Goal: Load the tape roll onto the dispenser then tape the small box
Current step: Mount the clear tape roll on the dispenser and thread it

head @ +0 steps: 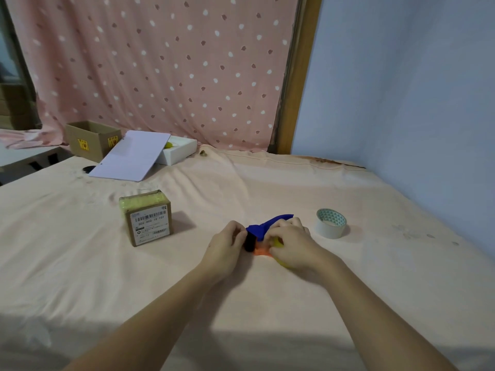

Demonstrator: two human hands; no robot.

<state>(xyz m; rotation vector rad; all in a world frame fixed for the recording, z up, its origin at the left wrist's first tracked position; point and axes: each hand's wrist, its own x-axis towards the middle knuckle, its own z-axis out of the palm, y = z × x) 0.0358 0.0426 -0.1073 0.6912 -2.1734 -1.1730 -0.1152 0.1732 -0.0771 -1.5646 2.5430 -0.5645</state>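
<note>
A tape dispenser [263,227] with a blue body, a black roller and an orange part lies on the pink cloth at the centre. My left hand [226,246] grips its black roller end. My right hand [290,243] covers its right side, fingers curled over a yellow roll that is mostly hidden. To the left stands the small brown box [148,219], label facing me and yellowish tape across its top. A white tape roll [331,223] with a teal triangle pattern inside its core lies flat to the right of my hands.
At the back left are an open cardboard box [92,140], a white box [178,151] and a white lid [131,159] leaning on it. A small black object [89,169] lies beside the lid. A dotted pink curtain hangs behind and a blue wall is on the right.
</note>
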